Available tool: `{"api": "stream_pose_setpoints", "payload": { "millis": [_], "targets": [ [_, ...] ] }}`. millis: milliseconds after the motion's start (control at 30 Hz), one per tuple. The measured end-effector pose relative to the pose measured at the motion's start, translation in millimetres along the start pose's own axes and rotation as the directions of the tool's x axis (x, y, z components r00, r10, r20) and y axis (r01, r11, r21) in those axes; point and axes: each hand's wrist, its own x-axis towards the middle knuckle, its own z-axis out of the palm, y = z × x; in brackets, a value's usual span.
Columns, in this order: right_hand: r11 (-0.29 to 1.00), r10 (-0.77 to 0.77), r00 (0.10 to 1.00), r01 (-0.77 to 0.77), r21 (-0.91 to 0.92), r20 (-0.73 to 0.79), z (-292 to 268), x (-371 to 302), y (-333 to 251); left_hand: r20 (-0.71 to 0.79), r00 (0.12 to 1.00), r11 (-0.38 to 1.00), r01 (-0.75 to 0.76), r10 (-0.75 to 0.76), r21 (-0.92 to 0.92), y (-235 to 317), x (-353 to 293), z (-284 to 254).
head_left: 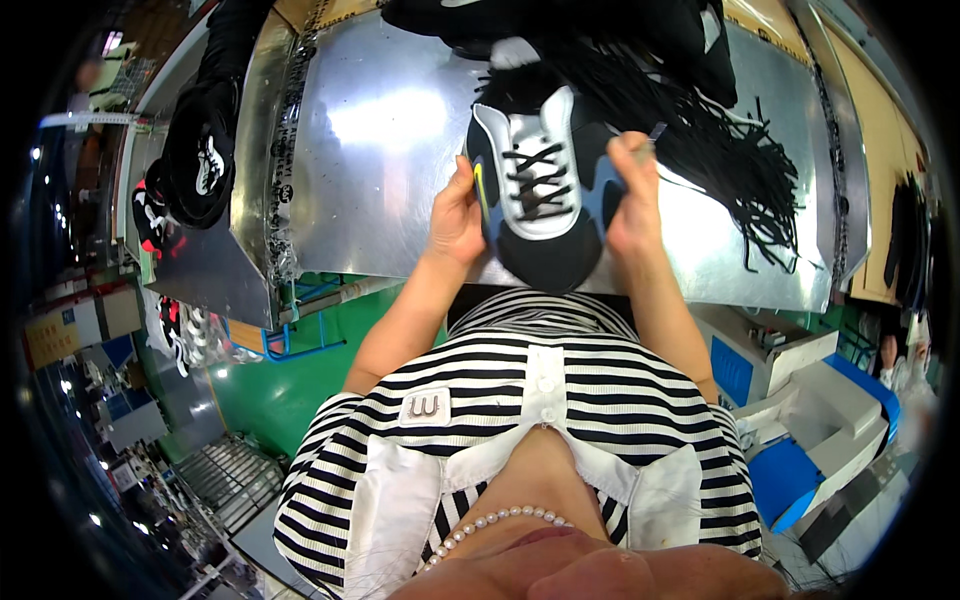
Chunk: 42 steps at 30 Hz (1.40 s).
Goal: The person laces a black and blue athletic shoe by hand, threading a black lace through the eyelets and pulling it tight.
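Observation:
A black shoe upper (pixel 545 255) with a silver-white tongue and eyelet panel and blue-grey sides lies open before me, its toe toward me. Black shoelace (pixel 540 178) crosses over the tongue in several rows. My left hand (pixel 458 218) is closed on the upper's left edge, thumb on top beside a yellow curved line. My right hand (pixel 634 195) is closed at the right edge, its fingertips slightly blurred. A small thin dark thing (pixel 657 131) shows at those fingertips; I cannot tell what it is.
The metal worktable (pixel 370 190) spreads under my hands. A bundle of loose black laces (pixel 740 170) lies at the right, with more black uppers (pixel 650 40) at the far side. Another pile of black uppers (pixel 203 150) is at the left. A grey-and-blue machine (pixel 800 420) stands low at the right.

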Motion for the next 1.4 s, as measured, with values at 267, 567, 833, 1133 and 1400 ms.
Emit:
{"api": "stream_pose_setpoints", "payload": {
  "millis": [267, 567, 833, 1133, 1400],
  "targets": [
    [0.992, -0.104, 0.995, 0.104, -0.071, 0.001, -19, 16, 5, 0.006, 0.998, 0.998, -0.067, 0.067, -0.012, 10, 0, -2],
    [0.983, 0.019, 0.993, 0.003, -0.182, 0.118, -2, 19, 17, 0.008, 0.996, 0.996, -0.091, 0.091, -0.001, 33, -8, -2],
    [0.656, 0.096, 0.988, 0.030, -0.754, 0.123, 17, 20, 12, 0.016, 0.999, 0.999, -0.032, 0.032, 0.003, 49, -18, -6],
    [0.200, 0.165, 0.612, 0.747, -0.634, 0.773, 102, 42, -29, 0.062, 0.996, 0.997, 0.061, -0.064, 0.043, 60, -19, -4],
    [0.039, 0.743, 0.553, 0.527, -0.849, 0.377, 109, 80, -31, -0.017, 1.000, 0.990, 0.012, -0.010, 0.143, 49, -26, -15]
  ]
}}
